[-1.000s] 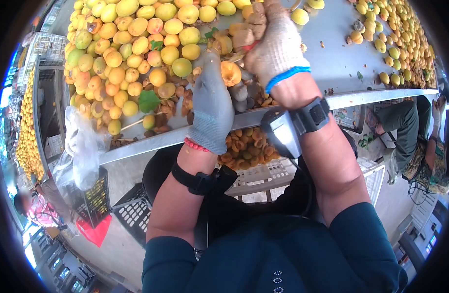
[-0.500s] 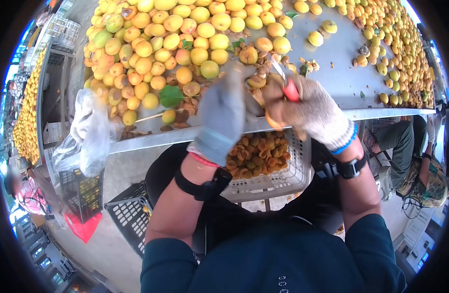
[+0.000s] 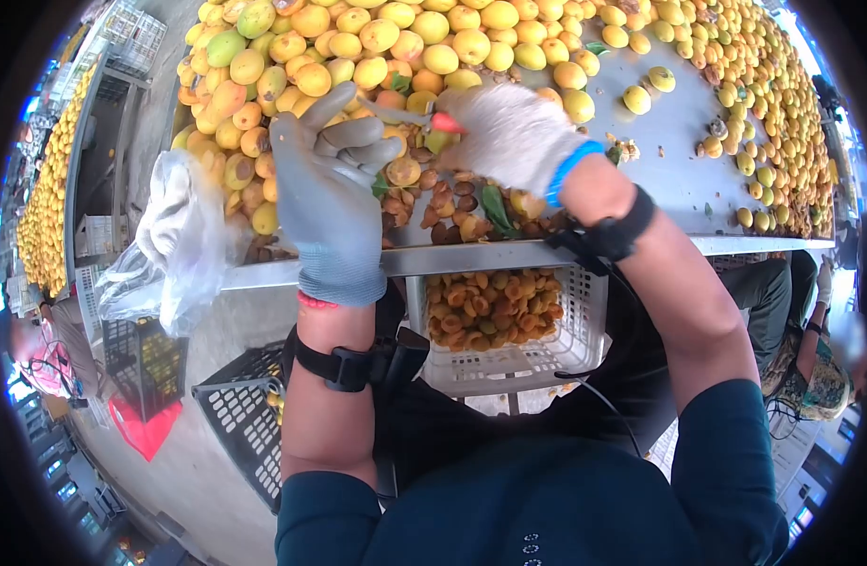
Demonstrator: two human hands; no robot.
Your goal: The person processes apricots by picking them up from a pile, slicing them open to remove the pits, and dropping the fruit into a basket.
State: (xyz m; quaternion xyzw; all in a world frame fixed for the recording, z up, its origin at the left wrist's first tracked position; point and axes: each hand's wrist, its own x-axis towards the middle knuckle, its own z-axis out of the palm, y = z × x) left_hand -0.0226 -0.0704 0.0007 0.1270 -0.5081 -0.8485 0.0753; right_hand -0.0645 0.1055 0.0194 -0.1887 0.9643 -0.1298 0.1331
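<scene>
My left hand (image 3: 328,193), in a grey coated glove, is over the near edge of the apricot pile with its fingers apart and nothing in its palm. My right hand (image 3: 514,132) wears a white knit glove with a blue cuff and grips a small knife by its red handle (image 3: 446,123). The blade points left toward my left fingers. Just under the right fingers shows a yellow-green apricot (image 3: 440,141), partly hidden by the glove. Below the hands lie brown pits and scraps (image 3: 443,209) and a green leaf (image 3: 497,209).
Whole apricots (image 3: 377,36) are heaped on the metal table (image 3: 655,141). Under its edge, between my knees, a white crate (image 3: 584,316) holds halved apricots (image 3: 490,311). A clear plastic bag (image 3: 174,255) hangs at the left corner, above black crates (image 3: 240,401). Other people sit at both sides.
My left hand has moved left and opened its fingers. The right hand with the knife has shifted left and farther over the table, away from the crate's edge.
</scene>
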